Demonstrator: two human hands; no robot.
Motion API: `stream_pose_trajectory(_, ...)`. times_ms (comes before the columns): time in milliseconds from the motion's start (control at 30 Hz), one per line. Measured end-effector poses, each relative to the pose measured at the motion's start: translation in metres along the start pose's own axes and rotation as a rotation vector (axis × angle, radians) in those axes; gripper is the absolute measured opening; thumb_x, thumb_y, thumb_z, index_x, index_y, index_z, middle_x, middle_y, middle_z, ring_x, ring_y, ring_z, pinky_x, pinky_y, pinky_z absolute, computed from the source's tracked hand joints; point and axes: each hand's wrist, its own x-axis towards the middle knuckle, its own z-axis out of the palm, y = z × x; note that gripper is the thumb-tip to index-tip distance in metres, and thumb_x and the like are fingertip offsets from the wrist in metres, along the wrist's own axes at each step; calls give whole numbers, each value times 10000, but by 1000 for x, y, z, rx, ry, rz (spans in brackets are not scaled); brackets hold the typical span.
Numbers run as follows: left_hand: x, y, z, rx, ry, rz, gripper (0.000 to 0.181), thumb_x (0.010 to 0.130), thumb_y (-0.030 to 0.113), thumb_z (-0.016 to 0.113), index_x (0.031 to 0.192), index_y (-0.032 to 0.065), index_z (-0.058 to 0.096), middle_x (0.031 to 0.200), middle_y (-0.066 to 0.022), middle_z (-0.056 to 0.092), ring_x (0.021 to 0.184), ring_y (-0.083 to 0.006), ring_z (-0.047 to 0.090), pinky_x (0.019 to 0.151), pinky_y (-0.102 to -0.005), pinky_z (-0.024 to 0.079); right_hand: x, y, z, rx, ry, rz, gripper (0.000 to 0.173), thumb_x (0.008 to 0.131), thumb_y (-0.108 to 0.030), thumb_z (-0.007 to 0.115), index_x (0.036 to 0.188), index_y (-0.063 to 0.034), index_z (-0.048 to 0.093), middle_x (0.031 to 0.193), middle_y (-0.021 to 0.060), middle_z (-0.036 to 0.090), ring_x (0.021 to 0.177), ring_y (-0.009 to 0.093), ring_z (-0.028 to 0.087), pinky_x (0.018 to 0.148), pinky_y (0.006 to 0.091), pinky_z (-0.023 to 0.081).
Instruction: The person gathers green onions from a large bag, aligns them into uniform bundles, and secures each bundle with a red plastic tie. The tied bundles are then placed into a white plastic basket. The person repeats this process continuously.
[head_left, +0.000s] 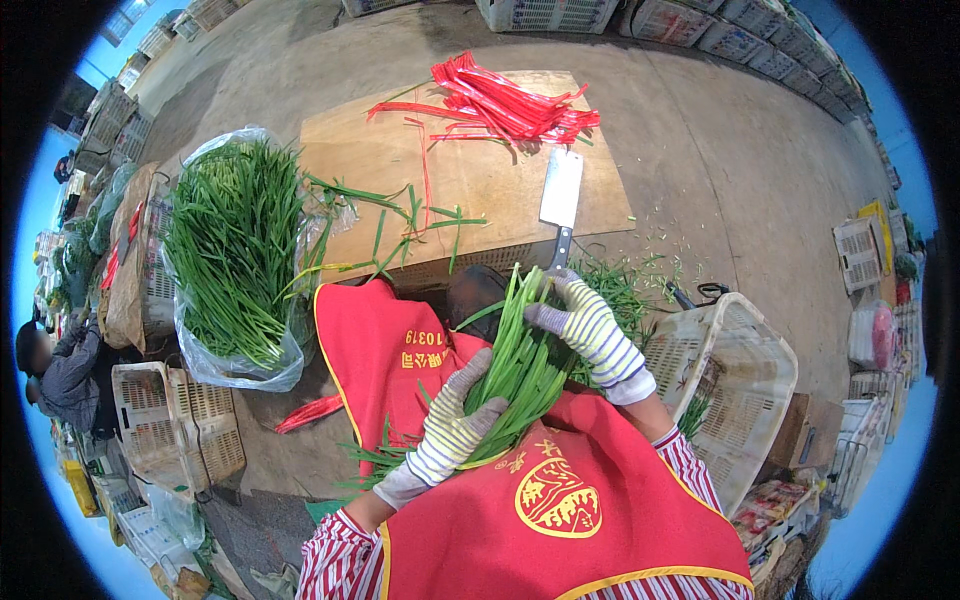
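Observation:
A bunch of green garlic chives (517, 375) lies across my lap, pale stalk ends pointing away from me. My left hand (454, 427), in a striped knit glove with grey fingertips, is wrapped around its lower left side. My right hand (592, 330), gloved alike, holds the bunch near the stalk ends, thumb against the stalks. Below my left hand, a yellow band (484, 460) shows by the leaves. A red apron (645, 487) with yellow trim covers my lap. Just beyond my right hand, a cleaver (561, 191) rests on a wooden board (360, 142), its black handle overhanging the near edge.
Red plastic ties (510, 105) lie piled on the board's far side, with loose leaves nearer. To the left stands a plastic-lined container of chives (232, 247). A white plastic crate (750, 397) sits at right, beside trimmings (611, 300). Another person (71, 379) is at far left.

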Motion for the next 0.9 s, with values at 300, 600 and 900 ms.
stream_pose_trajectory(300, 1, -4, -3, 25, 24, 15, 627, 855, -15, 601, 1411, 23, 315, 1373, -135, 442, 1237, -219, 461, 1048, -350, 362, 5, 39, -20, 984, 311, 237, 268, 847, -290, 584, 912, -43, 666, 877, 54, 650, 846, 171, 585, 792, 282, 455)
stream_pose_trajectory(600, -2, -5, -4, 6, 32, -27, 603, 862, -19, 576, 1407, 15, 320, 1370, -130, 445, 1241, -219, 455, 1056, -355, 350, 1, 15, -59, -170, 194, -36, 349, 846, -278, 574, 1093, -42, 646, 1192, 189, 545, 1139, 313, 493, 994, 394, 359)
stream_pose_trajectory(900, 0, 2, -1, 26, -37, 1, 632, 866, 12, 606, 1410, -8, 287, 1388, -145, 410, 1273, -221, 416, 1075, -348, 325, 7, -9, -16, 491, -19, 6, 158, 833, -82, 621, 974, -11, 637, 1026, 68, 601, 948, 156, 560, 869, 300, 444)
